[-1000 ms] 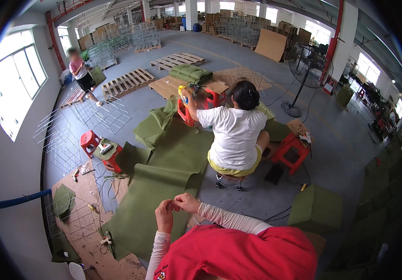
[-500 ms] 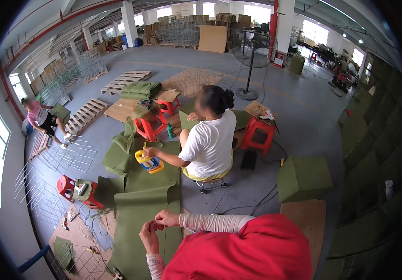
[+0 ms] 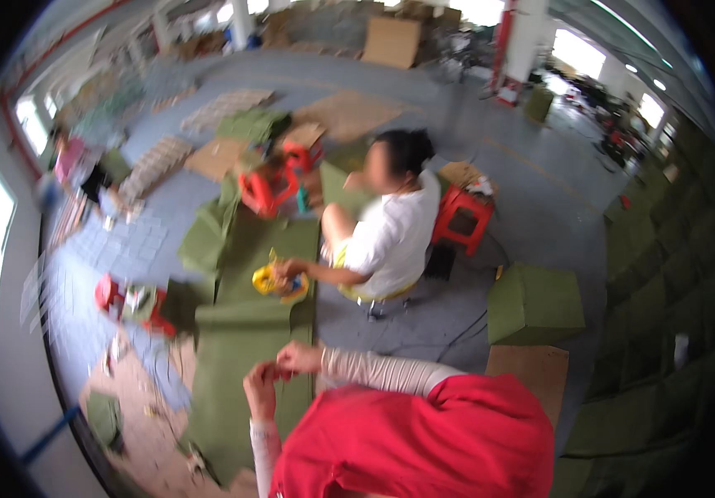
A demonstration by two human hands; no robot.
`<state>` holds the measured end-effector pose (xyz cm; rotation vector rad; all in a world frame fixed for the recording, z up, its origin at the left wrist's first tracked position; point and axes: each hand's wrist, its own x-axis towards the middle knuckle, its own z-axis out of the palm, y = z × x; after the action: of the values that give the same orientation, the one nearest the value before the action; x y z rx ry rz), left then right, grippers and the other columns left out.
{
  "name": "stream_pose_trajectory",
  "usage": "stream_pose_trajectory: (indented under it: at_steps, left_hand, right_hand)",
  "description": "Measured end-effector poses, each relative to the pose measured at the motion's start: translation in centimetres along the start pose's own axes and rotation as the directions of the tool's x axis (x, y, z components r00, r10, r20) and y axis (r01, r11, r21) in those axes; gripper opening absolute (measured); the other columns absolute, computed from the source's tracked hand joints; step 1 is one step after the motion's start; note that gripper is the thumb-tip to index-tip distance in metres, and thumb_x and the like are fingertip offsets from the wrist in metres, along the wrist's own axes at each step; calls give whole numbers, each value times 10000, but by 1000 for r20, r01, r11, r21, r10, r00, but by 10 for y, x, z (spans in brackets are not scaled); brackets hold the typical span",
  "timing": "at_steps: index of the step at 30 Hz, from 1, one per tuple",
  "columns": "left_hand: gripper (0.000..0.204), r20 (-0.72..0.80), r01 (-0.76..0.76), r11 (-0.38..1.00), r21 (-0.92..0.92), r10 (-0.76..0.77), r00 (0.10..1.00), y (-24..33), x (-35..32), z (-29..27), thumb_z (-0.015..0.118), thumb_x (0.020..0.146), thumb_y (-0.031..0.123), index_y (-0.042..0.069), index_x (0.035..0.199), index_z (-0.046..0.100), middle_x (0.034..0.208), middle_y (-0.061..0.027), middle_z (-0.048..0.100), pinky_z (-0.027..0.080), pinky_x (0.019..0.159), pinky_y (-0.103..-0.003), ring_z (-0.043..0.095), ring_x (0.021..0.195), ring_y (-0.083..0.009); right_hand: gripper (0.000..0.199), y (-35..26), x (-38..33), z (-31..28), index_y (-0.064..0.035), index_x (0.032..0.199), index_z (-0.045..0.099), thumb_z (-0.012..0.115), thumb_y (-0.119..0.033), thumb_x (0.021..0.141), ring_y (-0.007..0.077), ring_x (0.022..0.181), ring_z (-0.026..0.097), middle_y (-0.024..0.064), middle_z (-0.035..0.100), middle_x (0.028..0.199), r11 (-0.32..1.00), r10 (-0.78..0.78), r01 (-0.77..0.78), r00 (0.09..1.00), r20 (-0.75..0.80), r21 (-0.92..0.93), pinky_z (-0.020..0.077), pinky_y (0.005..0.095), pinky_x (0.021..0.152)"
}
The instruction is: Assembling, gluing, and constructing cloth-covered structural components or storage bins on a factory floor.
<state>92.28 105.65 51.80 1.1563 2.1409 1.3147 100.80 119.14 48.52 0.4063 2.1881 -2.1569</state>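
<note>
Fingers of left hand (image 3: 259, 390) & right hand (image 3: 298, 358) pinched shut on green fabric (image 3: 245, 349) edge; bare floor (image 3: 424, 328) right.

My view has swung since a second ago: the seated co-worker in the white shirt (image 3: 392, 241) has slid from the picture's middle toward its right and looks blurred. Their hand, then up at a red stool, has come down onto a yellow tool (image 3: 279, 282) on the green fabric strip (image 3: 245, 349). My left hand (image 3: 259, 390) and right hand (image 3: 299, 358) have closed together, fingertips touching, over that strip's near end.
</note>
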Motion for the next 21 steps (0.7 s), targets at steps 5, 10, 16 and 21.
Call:
stream_pose_trajectory:
  at_steps: [5,10,16,21]
  left_hand:
    - [105,-40,106,990,-88,-110,993,-25,-16,1,509,805,37,-21,824,595,644,-86,596,464,560,-245,575,586,-128]
    - [127,-61,234,868,-437,-288,956,-45,-23,5,490,824,35,-47,862,578,690,-53,599,470,588,-226,569,617,-107]
    - [137,-6,242,920,-307,-256,967,-54,-24,6,571,781,77,-22,866,611,692,-63,620,456,588,-223,572,625,-100]
    - [137,74,321,901,-293,-314,947,-58,-24,11,583,766,90,-16,848,613,664,-68,610,444,569,-229,565,606,-107]
  right_hand:
    - [209,16,1,7,-53,850,610,505,-233,869,75,679,589,13,634,782,975,75,-105,985,153,195,430,199,587]
    - [192,34,11,15,-61,851,594,509,-233,869,90,703,591,20,631,779,929,159,-215,967,200,302,446,215,610]
    - [173,47,17,13,-68,852,585,518,-227,862,95,708,594,18,634,775,935,190,-245,957,220,256,445,224,607]
    - [205,56,12,10,-69,827,579,533,-267,855,80,715,585,18,629,778,881,296,-372,916,273,293,433,200,614]
